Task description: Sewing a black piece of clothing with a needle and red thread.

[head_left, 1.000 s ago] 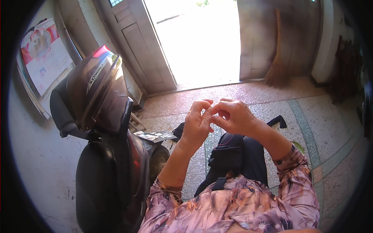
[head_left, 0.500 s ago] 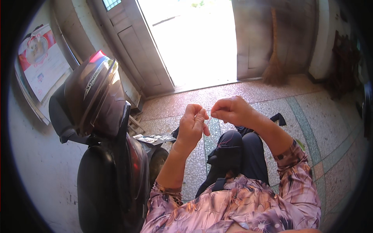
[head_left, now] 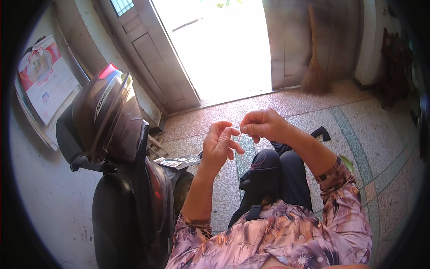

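My left hand (head_left: 218,144) is raised over my knees, its thumb and forefinger drawn together and the other fingers loosely apart. Close beside it, my right hand (head_left: 265,125) pinches with thumb and forefinger, the fingertips almost meeting those of the left. A faint fine line, like thread, shows between the two hands. Whatever sits in the left fingertips is too small to make out. Across the knee of my dark trousers (head_left: 293,179) lies a thin reddish loose thread (head_left: 267,157). A dark cloth piece (head_left: 260,178) rests on my thigh.
At left stands a scooter with a black seat (head_left: 114,215) and a dark helmet (head_left: 114,112) on it. Printed sheets (head_left: 49,85) hang on the wall. Ahead is a bright open doorway (head_left: 219,54), with a broom (head_left: 315,67) against the right door. A green rim (head_left: 347,164) shows beyond my right arm.
The fingers of my left hand have spread apart somewhat. My right hand has shifted slightly left and up, still pinching. The view has tilted a little.
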Demonstrator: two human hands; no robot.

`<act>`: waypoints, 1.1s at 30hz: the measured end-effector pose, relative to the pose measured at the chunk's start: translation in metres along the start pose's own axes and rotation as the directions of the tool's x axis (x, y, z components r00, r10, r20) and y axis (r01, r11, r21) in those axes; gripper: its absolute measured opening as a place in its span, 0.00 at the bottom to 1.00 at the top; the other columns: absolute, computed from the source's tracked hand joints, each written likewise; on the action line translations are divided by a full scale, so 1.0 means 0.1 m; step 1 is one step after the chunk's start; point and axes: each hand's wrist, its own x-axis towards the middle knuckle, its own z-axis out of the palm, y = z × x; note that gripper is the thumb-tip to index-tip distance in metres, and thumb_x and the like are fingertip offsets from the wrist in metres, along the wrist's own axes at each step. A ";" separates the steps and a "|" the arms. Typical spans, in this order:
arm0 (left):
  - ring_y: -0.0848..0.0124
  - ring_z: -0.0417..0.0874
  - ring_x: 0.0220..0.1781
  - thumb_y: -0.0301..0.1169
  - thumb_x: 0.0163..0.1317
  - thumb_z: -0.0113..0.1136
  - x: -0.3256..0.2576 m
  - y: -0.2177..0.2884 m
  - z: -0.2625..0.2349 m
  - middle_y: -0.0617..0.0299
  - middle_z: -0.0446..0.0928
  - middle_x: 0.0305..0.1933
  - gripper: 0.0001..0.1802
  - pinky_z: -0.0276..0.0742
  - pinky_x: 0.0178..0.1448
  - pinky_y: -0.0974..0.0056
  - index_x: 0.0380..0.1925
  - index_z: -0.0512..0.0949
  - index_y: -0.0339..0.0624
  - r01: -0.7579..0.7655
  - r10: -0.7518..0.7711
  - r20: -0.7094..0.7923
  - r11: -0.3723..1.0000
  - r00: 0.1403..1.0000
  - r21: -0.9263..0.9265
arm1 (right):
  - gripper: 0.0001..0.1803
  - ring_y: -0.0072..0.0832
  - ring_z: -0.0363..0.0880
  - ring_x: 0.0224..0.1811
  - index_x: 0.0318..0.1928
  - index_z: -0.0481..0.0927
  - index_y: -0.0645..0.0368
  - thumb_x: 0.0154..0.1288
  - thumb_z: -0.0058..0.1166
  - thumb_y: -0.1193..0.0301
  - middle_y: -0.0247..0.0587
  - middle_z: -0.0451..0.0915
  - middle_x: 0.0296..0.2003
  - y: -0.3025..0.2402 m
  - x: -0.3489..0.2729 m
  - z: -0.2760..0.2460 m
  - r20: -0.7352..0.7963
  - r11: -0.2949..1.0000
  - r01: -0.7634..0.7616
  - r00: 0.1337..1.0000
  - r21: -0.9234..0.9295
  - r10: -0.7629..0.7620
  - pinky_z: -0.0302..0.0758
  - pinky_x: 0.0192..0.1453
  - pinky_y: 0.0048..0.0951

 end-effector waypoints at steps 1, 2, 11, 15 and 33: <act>0.73 0.82 0.26 0.32 0.70 0.47 -0.01 0.00 0.00 0.60 0.76 0.33 0.11 0.69 0.20 0.76 0.46 0.67 0.37 0.018 -0.018 -0.007 1.000 1.000 0.004 | 0.11 0.17 0.76 0.22 0.36 0.81 0.65 0.65 0.56 0.68 0.34 0.78 0.22 -0.01 0.00 0.00 -0.019 1.000 -0.003 1.000 -0.024 0.003 0.74 0.26 0.18; 0.73 0.82 0.26 0.32 0.70 0.47 -0.01 0.00 -0.01 0.60 0.76 0.33 0.11 0.69 0.20 0.76 0.46 0.67 0.37 0.018 -0.018 -0.005 1.000 1.000 0.004 | 0.11 0.17 0.76 0.22 0.36 0.81 0.65 0.65 0.56 0.68 0.34 0.78 0.22 0.00 0.00 0.01 -0.021 1.000 -0.003 1.000 -0.024 0.003 0.74 0.26 0.18; 0.70 0.84 0.24 0.30 0.69 0.47 -0.03 -0.09 -0.03 0.57 0.78 0.31 0.08 0.69 0.19 0.76 0.44 0.70 0.37 0.018 -0.024 0.048 0.994 0.999 0.111 | 0.09 0.16 0.76 0.22 0.37 0.80 0.64 0.64 0.55 0.69 0.33 0.78 0.22 -0.05 -0.02 0.08 -0.044 0.984 0.011 0.999 -0.178 -0.019 0.74 0.27 0.19; 0.70 0.82 0.20 0.28 0.70 0.45 -0.02 -0.06 0.01 0.58 0.77 0.25 0.06 0.68 0.18 0.76 0.43 0.67 0.38 -0.003 0.004 -0.003 0.999 1.000 0.050 | 0.08 0.16 0.76 0.22 0.38 0.80 0.64 0.64 0.54 0.70 0.33 0.78 0.22 -0.03 -0.02 0.07 -0.018 0.986 0.002 1.000 -0.168 -0.005 0.74 0.28 0.19; 0.72 0.81 0.20 0.30 0.71 0.45 -0.02 -0.06 0.08 0.58 0.78 0.24 0.06 0.67 0.18 0.76 0.42 0.67 0.40 -0.085 0.085 0.006 0.987 0.996 0.137 | 0.13 0.19 0.77 0.26 0.34 0.82 0.64 0.54 0.54 0.66 0.35 0.79 0.23 -0.04 -0.03 0.07 0.009 1.000 -0.002 1.000 0.007 0.002 0.76 0.29 0.21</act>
